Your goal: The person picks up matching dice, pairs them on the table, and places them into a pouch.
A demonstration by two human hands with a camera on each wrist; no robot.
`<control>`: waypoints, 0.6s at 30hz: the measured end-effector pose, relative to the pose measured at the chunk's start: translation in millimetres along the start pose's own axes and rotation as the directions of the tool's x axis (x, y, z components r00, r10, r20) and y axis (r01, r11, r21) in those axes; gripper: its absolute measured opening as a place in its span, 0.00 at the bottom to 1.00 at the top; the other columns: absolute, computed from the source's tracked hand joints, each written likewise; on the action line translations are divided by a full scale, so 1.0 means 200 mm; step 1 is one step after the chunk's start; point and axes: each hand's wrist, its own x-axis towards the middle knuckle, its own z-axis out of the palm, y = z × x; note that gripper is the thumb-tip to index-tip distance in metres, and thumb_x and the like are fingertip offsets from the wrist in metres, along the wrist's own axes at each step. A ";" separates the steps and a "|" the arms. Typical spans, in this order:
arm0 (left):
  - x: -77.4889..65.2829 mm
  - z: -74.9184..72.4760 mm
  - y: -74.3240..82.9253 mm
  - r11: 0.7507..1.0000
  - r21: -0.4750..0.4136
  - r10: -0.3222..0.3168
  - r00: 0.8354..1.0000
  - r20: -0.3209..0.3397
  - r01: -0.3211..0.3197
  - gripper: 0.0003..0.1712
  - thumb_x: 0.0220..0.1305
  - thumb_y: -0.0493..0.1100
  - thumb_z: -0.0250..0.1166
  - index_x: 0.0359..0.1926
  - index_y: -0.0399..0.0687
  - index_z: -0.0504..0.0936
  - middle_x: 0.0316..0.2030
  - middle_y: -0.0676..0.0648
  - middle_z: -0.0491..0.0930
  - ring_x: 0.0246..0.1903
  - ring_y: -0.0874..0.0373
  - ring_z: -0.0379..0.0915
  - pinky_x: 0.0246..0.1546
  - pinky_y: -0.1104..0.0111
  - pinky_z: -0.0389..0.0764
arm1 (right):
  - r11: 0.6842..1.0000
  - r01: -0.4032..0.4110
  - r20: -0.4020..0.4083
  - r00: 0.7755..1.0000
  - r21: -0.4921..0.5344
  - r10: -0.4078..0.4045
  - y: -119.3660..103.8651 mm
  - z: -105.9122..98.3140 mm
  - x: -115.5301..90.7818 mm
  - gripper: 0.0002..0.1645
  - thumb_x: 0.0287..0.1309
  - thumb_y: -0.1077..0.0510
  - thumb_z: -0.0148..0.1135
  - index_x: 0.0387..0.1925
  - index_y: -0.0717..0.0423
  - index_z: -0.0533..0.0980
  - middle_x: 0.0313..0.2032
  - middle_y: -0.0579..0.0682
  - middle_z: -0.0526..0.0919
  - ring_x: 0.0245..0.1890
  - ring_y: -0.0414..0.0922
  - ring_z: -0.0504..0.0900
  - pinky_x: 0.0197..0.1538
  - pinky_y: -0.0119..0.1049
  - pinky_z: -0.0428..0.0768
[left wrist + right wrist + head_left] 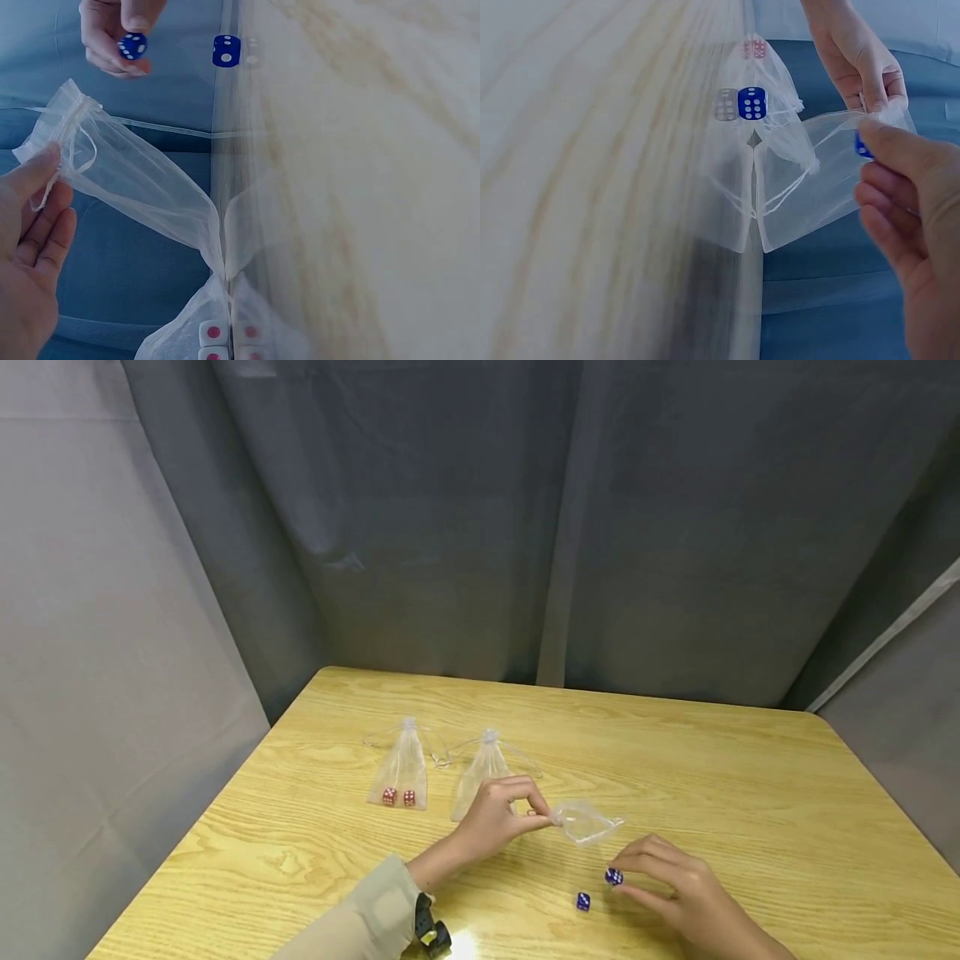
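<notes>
Between thumb and fingers, my left hand (495,817) pinches the gathered top part of a sheer white drawstring pouch (588,823), raised off the table. The pouch hangs slack in the left wrist view, and I see no die in it. My right hand (675,885) holds a blue die (614,877) with white pips at its fingertips, apart from the pouch and to its right. On the table just left of that hand lies a second blue die (583,902).
Farther back on the table (712,777) lies a closed pouch (405,768) with two red dice (389,797) inside. Beside it, another closed pouch (480,768) is partly hidden by my left hand. Grey curtains (450,527) stand behind the table.
</notes>
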 end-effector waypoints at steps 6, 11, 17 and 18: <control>0.00 0.01 0.00 1.000 0.005 0.019 1.000 0.004 -0.019 0.06 0.51 0.36 0.75 0.26 0.42 0.84 0.25 0.48 0.85 0.28 0.62 0.81 0.41 0.79 0.82 | 0.988 0.156 -0.213 0.965 0.005 -0.151 -0.04 0.00 0.09 0.15 0.64 0.52 0.62 0.38 0.61 0.84 0.36 0.50 0.85 0.44 0.35 0.80 0.52 0.15 0.77; 0.00 0.02 -0.01 1.000 -0.005 0.028 0.999 0.030 -0.027 0.06 0.51 0.36 0.74 0.26 0.42 0.84 0.26 0.47 0.86 0.28 0.62 0.82 0.39 0.81 0.81 | 0.974 0.224 -0.299 0.930 -0.003 -0.215 -0.07 -0.01 0.17 0.17 0.64 0.54 0.62 0.36 0.68 0.84 0.36 0.56 0.85 0.46 0.38 0.81 0.55 0.17 0.77; 0.01 0.03 0.01 0.999 -0.022 0.027 0.997 0.067 -0.025 0.05 0.52 0.37 0.74 0.27 0.42 0.84 0.27 0.47 0.86 0.28 0.63 0.82 0.37 0.79 0.83 | 0.977 0.193 -0.290 0.934 -0.086 -0.210 -0.06 0.00 0.18 0.20 0.66 0.51 0.60 0.36 0.66 0.84 0.35 0.56 0.86 0.45 0.38 0.81 0.57 0.16 0.76; 0.01 0.03 0.01 0.999 -0.021 0.029 0.997 0.072 -0.028 0.05 0.52 0.37 0.74 0.27 0.42 0.85 0.27 0.47 0.86 0.29 0.63 0.82 0.37 0.79 0.83 | 0.977 0.189 -0.285 0.936 -0.097 -0.209 -0.05 0.00 0.18 0.20 0.66 0.50 0.60 0.36 0.66 0.84 0.36 0.56 0.86 0.44 0.39 0.81 0.57 0.16 0.76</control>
